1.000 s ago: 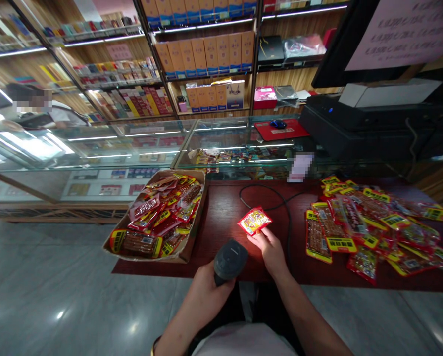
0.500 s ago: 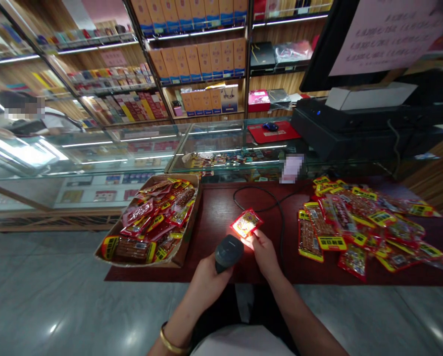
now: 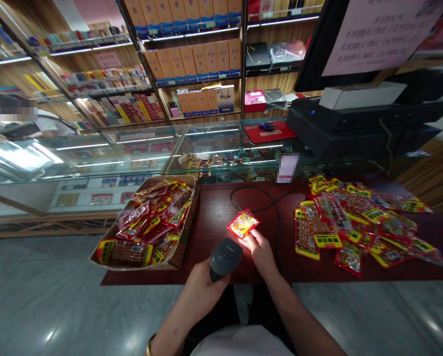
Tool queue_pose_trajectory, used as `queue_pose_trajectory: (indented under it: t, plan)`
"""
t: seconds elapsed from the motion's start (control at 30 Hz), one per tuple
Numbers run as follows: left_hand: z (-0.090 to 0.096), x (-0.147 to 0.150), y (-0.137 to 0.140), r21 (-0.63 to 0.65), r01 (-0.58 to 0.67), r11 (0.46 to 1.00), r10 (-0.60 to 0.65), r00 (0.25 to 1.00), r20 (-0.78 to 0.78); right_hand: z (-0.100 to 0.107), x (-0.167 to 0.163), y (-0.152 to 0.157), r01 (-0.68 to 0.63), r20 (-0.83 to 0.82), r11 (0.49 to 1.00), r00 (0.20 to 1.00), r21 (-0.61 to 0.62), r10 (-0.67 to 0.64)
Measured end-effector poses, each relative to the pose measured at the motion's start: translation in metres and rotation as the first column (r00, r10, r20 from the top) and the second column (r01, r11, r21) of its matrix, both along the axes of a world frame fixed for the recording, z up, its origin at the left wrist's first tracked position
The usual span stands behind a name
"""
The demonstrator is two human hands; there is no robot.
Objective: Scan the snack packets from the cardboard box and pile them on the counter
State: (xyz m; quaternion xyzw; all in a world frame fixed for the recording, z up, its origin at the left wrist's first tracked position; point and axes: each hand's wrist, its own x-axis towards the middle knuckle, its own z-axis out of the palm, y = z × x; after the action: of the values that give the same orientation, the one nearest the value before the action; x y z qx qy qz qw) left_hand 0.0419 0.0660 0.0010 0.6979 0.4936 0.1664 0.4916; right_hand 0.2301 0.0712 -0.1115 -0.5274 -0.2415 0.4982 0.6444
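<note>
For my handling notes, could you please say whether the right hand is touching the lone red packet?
Touching: the head view shows the right hand holding the lone red packet by its near edge.

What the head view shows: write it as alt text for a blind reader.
A person's left hand holds a dark handheld scanner near a small red-edged packet in the right hand, over a dark red table. An open box of packets sits left, a loose pile right.

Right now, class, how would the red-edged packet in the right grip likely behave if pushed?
The packet is probably light: the right grip holds it near one edge. Being flat, it should hardly roll. Its shiny surface may feel slippery.
</note>
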Motion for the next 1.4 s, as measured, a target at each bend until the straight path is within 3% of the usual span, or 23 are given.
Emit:
queue_pose_trajectory:
  t: [0.63, 0.83, 1.03, 1.4]
  plan:
    - [0.053, -0.033, -0.01, 0.043, 0.138, 0.989, -0.129, 0.977, -0.168, -0.013, -0.001, -0.002, 0.051, 0.043, 0.996, 0.998, 0.069, -0.054]
    - [0.03, -0.014, 0.003, 0.049, 0.151, 0.987, -0.141, 0.975, -0.171, -0.008, 0.001, -0.002, -0.007, 0.144, 1.0, 0.99, 0.019, 0.004]
    - [0.003, 0.002, 0.02, 0.095, 0.111, 0.989, -0.093, 0.981, -0.172, -0.006, 0.002, -0.003, 0.02, 0.3, 0.998, 0.953, 0.057, -0.037]
    - [-0.006, 0.012, 0.032, 0.108, 0.104, 0.989, -0.082, 0.979, -0.189, -0.003, 0.001, -0.003, 0.013, 0.304, 0.997, 0.952, 0.073, -0.035]
